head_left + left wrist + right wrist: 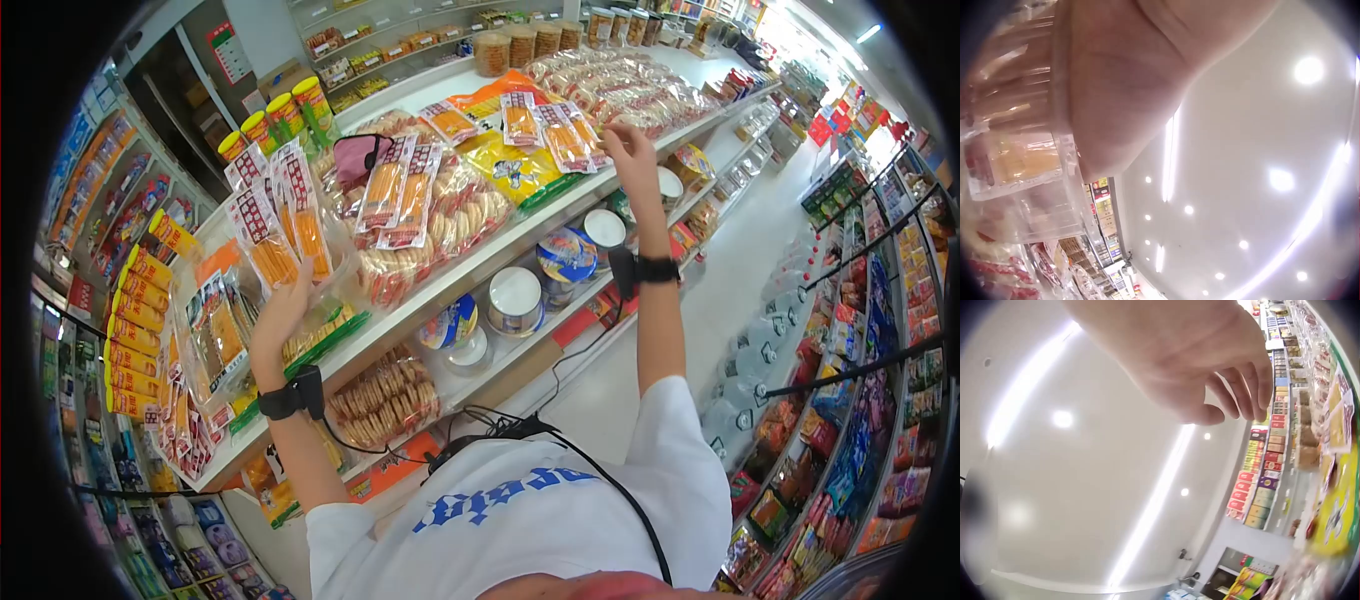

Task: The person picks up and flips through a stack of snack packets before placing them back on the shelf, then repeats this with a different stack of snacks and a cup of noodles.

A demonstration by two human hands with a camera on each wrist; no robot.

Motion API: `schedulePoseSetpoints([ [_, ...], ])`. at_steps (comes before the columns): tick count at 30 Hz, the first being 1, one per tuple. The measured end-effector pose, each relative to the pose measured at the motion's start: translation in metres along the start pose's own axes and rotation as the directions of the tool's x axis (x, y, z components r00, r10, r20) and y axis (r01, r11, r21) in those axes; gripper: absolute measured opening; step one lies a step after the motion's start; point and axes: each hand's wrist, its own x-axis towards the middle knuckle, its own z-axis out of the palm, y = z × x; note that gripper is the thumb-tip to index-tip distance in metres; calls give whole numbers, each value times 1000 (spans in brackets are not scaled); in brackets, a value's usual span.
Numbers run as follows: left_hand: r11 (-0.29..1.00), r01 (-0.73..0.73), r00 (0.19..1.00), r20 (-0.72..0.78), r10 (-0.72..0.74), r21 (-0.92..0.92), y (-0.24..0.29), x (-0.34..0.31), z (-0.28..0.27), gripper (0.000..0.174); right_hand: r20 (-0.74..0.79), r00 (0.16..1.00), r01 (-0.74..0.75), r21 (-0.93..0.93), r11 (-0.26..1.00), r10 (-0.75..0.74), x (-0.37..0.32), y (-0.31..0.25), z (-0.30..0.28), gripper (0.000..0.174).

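My left hand (pixel 283 315) is at the near side of a clear plastic tub (pixel 1019 219), among upright packets of orange sticks (pixel 262 240) with red-and-white labels. In the left wrist view the palm lies along the tub's rim and the fingers are hidden; I cannot tell whether they grip a packet. Over the shelf's front edge, my right hand (pixel 630 155) hangs with loosely bent fingers and nothing in them. Close to its fingertips lie similar flat packets (pixel 565 138) on a yellow bag (pixel 515 168). Two more packets (pixel 400 190) lie on bagged round biscuits (pixel 465 222).
A pink pouch-like item (pixel 360 158) with a black strap sits on the biscuit bags. Yellow cans (pixel 312 100) stand behind the tub. White-lidded tubs (pixel 515 292) fill the lower shelf (pixel 535 365). Bottles (pixel 740 365) line the aisle floor. Black cables (pixel 600 470) cross the person's shirt.
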Motion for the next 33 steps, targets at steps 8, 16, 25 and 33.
schedulePoseSetpoints([
  [8,994,97,994,-46,-99,-39,-12,7,-1,97,282,957,116,-595,795,72,89,135,5,63],
  [16,985,173,978,-115,-172,-2,7,-4,-2,88,231,931,-137,-497,857,283,156,183,12,64],
  [25,977,208,969,-151,-198,55,22,-13,-1,82,517,815,25,-480,877,260,149,147,113,57],
  [33,966,209,973,-132,-190,149,50,-27,-1,82,235,972,44,-298,954,29,180,188,176,54],
])
